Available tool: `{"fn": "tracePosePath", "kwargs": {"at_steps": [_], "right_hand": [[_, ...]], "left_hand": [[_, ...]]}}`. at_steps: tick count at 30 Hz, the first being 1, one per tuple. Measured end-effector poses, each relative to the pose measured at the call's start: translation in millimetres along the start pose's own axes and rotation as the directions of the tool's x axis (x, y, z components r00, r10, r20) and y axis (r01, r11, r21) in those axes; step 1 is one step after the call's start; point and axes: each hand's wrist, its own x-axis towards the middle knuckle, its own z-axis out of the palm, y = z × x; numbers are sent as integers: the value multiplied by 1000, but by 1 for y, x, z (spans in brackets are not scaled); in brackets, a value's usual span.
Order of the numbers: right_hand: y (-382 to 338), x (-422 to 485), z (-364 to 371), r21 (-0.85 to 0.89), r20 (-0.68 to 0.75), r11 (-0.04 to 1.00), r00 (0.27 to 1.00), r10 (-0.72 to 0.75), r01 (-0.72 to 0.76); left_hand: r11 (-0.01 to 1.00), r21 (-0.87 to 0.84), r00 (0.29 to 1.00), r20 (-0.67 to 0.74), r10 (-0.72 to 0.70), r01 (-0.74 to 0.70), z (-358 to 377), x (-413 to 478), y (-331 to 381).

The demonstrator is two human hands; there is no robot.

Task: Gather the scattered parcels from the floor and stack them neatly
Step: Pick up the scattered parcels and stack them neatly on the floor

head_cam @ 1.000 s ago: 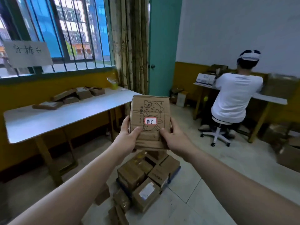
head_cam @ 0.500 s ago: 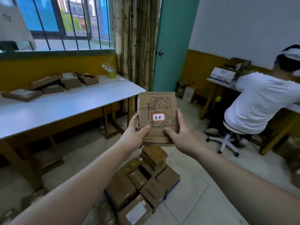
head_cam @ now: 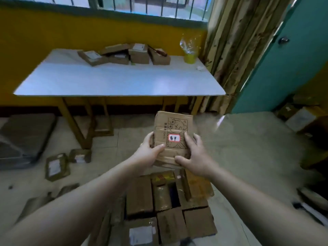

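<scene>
Head view, looking forward and down. Held up at centre: a flat brown cardboard parcel (head_cam: 171,139) with a line-drawn cartoon and a small red-bordered white label. Left hand (head_cam: 148,153) wrapped round its left edge, thumb across the front; right hand (head_cam: 193,155) clasping the right edge and lower corner — both closed on the parcel. Directly beneath, on the pale floor (head_cam: 248,148): a tight block of brown cardboard boxes (head_cam: 168,206) packed side by side. To the left, two small loose brown packets (head_cam: 56,166) lying apart from the block. Behind, a white-topped desk (head_cam: 117,80) carrying a few more cartons. Best lowered flat, edges squared to the block below, both hands kept on until fully seated — likely to slide if set down tilted.
</scene>
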Motion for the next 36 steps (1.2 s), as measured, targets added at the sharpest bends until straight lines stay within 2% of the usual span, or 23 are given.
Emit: {"fn": "tracePosePath", "kwargs": {"at_steps": [5,11,13,19,30,36], "right_hand": [[100,73,16,-130,293,991,956,3,37],[215,130,86,-336,375,937,926,43,92],[252,145,117,-392,409,912,911,52,124],[344,172,203,-541,459,826,878,136,155],[395,178,266,-529,488,847,838,243,62],[399,181,285,-550,446,834,862,242,51]], "left_hand": [[981,-77,978,-95,-183,176,65,72,-46],[933,-2,922,-156,-355,359,129,153,-152],[904,-31,890,-159,-426,427,144,177,-191],[856,-24,845,-153,-513,516,181,236,-295],[805,59,807,-70,-586,590,205,271,-371],[833,188,848,4,-530,520,212,278,-380]]}}
